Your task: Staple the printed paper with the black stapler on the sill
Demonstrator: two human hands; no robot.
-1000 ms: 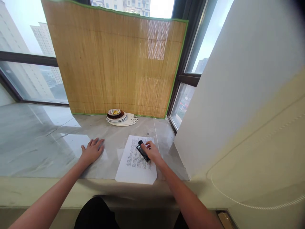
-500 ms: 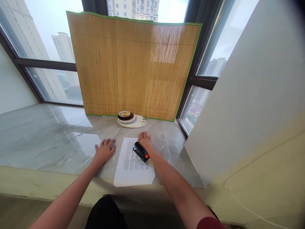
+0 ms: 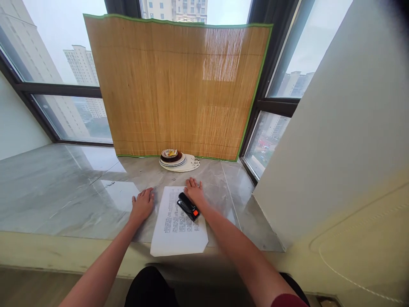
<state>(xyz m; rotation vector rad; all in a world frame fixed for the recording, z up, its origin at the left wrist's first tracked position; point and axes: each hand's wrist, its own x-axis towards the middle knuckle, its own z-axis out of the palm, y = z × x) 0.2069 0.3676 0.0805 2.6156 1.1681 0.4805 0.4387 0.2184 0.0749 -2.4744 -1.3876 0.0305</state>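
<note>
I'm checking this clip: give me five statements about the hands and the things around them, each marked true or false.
1. The black stapler with an orange patch lies on the white printed paper. True.
2. The right hand grips the stapler. False: it lies open beside it.
3. The left hand rests on the grey marble ledge. True.
4. The tan bamboo mat with green edging lies flat. False: it is upright.
5. The stacked white and brown round dishes stand beyond the paper. True.
</note>
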